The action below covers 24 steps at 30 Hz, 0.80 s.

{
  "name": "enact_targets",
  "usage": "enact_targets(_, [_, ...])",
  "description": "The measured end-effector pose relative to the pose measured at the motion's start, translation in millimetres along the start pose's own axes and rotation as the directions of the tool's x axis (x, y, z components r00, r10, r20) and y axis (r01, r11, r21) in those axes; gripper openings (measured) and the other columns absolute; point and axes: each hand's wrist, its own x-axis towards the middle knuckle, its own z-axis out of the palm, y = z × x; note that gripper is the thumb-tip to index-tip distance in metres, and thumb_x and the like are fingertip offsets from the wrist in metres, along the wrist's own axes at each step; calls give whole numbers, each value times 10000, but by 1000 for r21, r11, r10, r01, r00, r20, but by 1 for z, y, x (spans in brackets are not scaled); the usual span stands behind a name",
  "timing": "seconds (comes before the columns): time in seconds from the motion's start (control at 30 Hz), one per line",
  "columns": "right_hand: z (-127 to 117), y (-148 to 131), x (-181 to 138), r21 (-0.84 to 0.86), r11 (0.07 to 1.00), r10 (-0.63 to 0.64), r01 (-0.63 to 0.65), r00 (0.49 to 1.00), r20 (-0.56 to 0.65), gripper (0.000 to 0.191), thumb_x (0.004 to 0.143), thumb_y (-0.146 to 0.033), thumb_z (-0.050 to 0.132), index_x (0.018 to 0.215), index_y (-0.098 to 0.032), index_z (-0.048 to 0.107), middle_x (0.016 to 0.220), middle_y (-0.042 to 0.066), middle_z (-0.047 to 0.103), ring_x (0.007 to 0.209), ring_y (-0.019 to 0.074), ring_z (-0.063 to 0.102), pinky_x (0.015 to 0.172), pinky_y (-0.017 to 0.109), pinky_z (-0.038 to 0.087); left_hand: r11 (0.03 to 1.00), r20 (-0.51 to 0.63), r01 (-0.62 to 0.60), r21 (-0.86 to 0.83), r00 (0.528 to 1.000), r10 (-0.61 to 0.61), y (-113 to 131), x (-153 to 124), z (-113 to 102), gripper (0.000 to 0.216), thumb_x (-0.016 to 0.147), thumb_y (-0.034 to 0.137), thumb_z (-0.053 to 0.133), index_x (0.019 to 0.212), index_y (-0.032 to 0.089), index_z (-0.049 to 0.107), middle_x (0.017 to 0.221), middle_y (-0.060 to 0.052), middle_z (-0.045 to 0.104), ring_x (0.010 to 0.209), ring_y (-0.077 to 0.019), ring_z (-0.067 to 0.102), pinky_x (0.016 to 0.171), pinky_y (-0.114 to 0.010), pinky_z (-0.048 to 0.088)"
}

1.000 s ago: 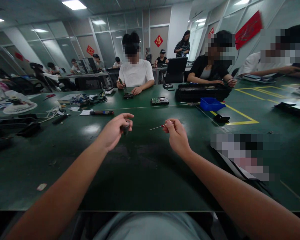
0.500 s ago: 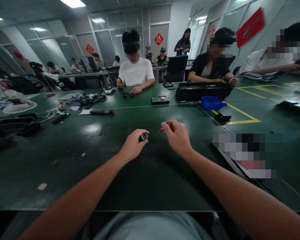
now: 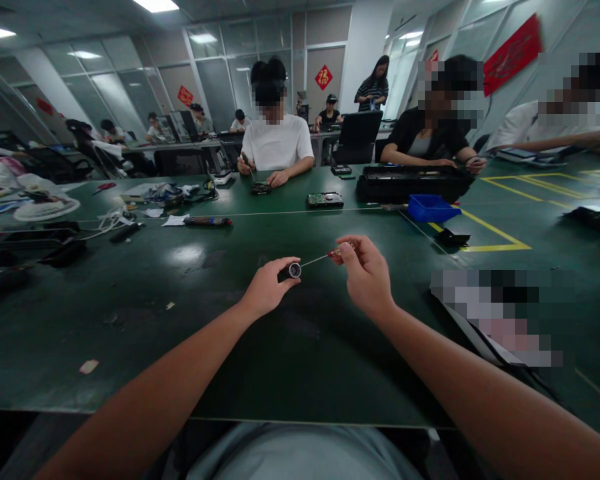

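A small black cylinder (image 3: pixel 285 273) with a silver-rimmed round end is gripped between the thumb and fingers of my left hand (image 3: pixel 267 287). Its rimmed end faces right, toward my other hand. My right hand (image 3: pixel 369 273) is closed around the reddish handle of a thin screwdriver (image 3: pixel 314 261). The shaft points left, and its tip meets the rim of the cylinder; whether it goes inside I cannot tell. Both hands are above the green table (image 3: pixel 300 360).
Across the table a person in a white shirt (image 3: pixel 277 143) handles a small device. A circuit-board drive (image 3: pixel 325 199), a blue tray (image 3: pixel 433 209) and a long black casing (image 3: pixel 415 183) lie ahead. A dark tool (image 3: pixel 207 221) lies left, papers (image 3: pixel 490 320) right.
The screwdriver tip has come up to the cylinder's rimmed end from a small gap away. My right hand has turned the shaft flatter and shifted slightly right in view.
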Motion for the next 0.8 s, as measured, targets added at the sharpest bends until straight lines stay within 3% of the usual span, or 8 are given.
enact_targets(0.57, [2, 5, -3, -80, 996, -33, 42, 993, 114, 190, 955, -379, 542, 1030, -220, 616, 888, 50, 744, 825, 204, 725, 770, 376, 560, 997, -22, -66, 35, 997, 67, -4, 1, 0, 393, 873, 282, 704, 1260, 271, 634, 1287, -24, 651, 1218, -229, 569, 1081, -413, 414])
enact_targets(0.8, [2, 2, -2, -123, 992, -12, 18, 999, 51, 173, 961, -357, 516, 1019, -217, 599, 890, 59, 744, 831, 210, 721, 758, 373, 548, 998, -15, -58, 35, 998, 59, 0, 1, -2, 390, 882, 294, 687, 1267, 266, 629, 1281, -28, 652, 1212, -236, 567, 1076, -426, 416])
